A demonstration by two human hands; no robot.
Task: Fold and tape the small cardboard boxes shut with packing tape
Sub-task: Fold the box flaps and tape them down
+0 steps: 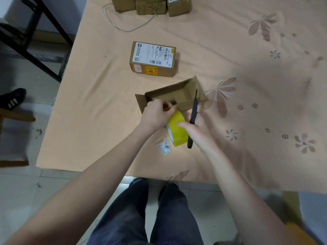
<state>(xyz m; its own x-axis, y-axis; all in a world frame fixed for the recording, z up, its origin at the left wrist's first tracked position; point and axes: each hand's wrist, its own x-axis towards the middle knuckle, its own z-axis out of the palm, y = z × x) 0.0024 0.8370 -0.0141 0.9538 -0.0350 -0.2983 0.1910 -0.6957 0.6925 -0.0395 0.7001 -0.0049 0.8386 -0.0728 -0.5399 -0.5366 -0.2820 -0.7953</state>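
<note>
The head view looks down on a worktop (99,106) covered by a peach cloth with a pale flower print. Near the middle lies an open cardboard box (174,96), its flaps spread and its hollow side up, the long walls running from lower left to upper right. The left hand (156,114) is at the box's near wall with its fingers curled; its grip looks narrow, pinching something small at the cardboard edge, perhaps the tape's loose end, though blur hides what exactly sits between the fingertips. The right hand (196,126) rests on a yellow roll of packing tape (177,129) just beside the box on the near side, thumb lying flat across the roll, and its fingers hold a slim black tool (192,119) that stands nearly upright in the picture, its tip reaching over the box's right end. Touching the roll's lower left is a torn shipping label (164,146) with barcodes, lying on the cloth. Farther back, well apart from the open box, stands a closed cardboard box (153,59) with a white shipping label on top and an orange sticker on its near face. At the far edge sit more brown boxes (151,5), one marked with handwritten digits, beside a loop of thin white cord (123,27).
</note>
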